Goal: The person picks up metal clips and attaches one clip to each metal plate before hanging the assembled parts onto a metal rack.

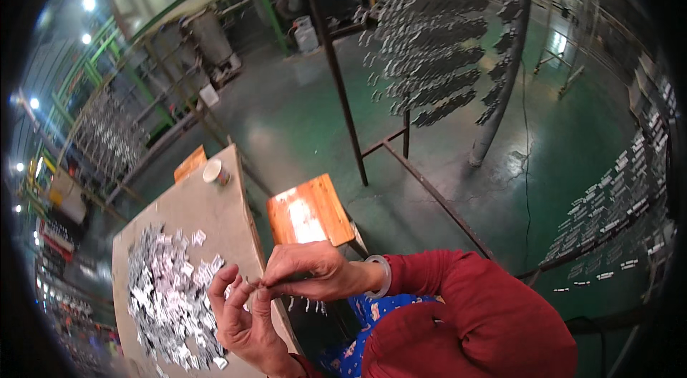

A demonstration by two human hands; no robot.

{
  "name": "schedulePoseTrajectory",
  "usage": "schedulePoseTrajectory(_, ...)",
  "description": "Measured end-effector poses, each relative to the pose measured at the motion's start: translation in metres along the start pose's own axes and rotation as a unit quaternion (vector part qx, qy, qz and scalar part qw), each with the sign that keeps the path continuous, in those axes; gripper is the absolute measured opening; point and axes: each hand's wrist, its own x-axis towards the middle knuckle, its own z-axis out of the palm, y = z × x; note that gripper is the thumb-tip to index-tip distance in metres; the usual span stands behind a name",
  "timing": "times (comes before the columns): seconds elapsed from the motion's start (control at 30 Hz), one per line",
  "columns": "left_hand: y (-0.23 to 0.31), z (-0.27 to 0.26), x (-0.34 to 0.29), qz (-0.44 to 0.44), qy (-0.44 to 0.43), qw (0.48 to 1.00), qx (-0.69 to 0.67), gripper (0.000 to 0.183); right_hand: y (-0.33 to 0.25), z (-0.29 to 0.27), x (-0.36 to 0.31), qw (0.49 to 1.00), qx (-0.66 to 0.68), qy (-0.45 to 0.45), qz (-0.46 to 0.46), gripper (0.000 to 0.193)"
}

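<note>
My left hand and my right hand meet fingertip to fingertip over the near right edge of the table. Thumb and forefinger of each are pinched together, and what lies between them is too small and covered to name. The other fingers of my left hand are partly spread. Just under my right hand hangs a short row of small pale hook-like pieces, partly hidden. Left of my hands, a heap of small grey and white flat pieces covers much of the tabletop.
A paper cup stands at the table's far end. An orange wooden stool is beyond my right hand. A rack hung with rows of small metal pieces stands ahead, and more hung pieces are at the right. A cable crosses the green floor.
</note>
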Motion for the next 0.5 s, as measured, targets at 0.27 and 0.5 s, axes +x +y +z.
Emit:
schedulePoseTrajectory(0.27,-0.068,0.015,-0.007,-0.155,-0.043,0.977,-0.139,0.022,-0.087,-0.100,0.064,0.980,-0.057,0.172,0.083,0.010)
schedulePoseTrajectory(0.5,-0.188,-0.004,-0.077,-0.422,-0.216,0.880,-0.041,0.023,-0.141,-0.204,0.123,0.935,-0.266,0.235,-0.002,0.009)
